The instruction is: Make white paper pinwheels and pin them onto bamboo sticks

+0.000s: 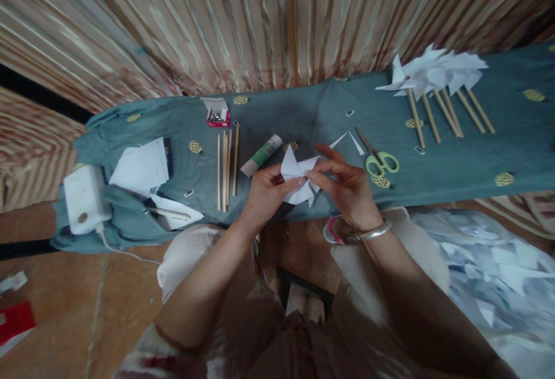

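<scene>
A white paper pinwheel (295, 162) with folded blades is held up over the front edge of the cloth-covered table. My left hand (271, 191) pinches it from the left, thumb near its centre. From the right, my right hand (347, 185) has thumb and finger at the centre, closed on the paper by a small dark dot, perhaps a pin head. A glue stick (262, 155) with a green label lies just behind my left hand. Green-handled scissors (381, 162) and thin paper offcuts (349, 139) lie beyond my right hand.
Several wooden sticks (226, 171) lie left of centre, below an open red box of pins (218, 116). Finished pinwheels on sticks (437, 78) are at the back right. Paper sheets (143, 165) and a white corded device (87, 200) sit left. A plastic bag of scraps (498, 269) stands right.
</scene>
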A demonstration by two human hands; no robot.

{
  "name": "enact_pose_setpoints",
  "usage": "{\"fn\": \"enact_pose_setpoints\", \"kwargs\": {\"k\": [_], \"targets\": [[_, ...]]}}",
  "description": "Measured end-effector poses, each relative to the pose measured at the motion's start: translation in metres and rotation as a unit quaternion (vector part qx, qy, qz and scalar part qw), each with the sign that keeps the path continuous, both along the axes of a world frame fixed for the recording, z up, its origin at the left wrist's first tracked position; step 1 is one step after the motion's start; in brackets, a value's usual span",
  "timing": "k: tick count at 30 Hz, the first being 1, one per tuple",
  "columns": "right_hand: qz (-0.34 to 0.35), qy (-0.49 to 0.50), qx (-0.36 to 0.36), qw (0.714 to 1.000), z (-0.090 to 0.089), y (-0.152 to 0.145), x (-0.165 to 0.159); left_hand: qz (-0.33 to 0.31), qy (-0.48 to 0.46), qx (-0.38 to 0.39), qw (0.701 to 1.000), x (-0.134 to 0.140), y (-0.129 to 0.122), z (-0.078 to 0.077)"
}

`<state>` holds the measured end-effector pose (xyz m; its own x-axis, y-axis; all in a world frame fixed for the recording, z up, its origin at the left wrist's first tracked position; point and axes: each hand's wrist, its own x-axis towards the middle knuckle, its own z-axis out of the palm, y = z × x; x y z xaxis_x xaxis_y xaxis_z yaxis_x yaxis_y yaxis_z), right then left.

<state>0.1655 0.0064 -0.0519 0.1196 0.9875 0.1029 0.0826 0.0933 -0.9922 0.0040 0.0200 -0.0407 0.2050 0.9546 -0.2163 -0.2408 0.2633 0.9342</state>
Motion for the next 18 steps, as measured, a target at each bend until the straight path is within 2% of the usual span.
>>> {"fn": "enact_pose_setpoints", "kwargs": {"k": [10,18], "targets": [[0.002,-0.042,0.025,0.999,-0.0011,-0.0008,-0.0006,0.028,-0.001,-0.009,1.000,0.0007,0.0008,-0.0022],[-0.045,0.007,0.022,0.999,0.0078,0.0007,0.0065,0.038,-0.072,-0.069,0.994,-0.0004,0.0023,-0.0010]]}}
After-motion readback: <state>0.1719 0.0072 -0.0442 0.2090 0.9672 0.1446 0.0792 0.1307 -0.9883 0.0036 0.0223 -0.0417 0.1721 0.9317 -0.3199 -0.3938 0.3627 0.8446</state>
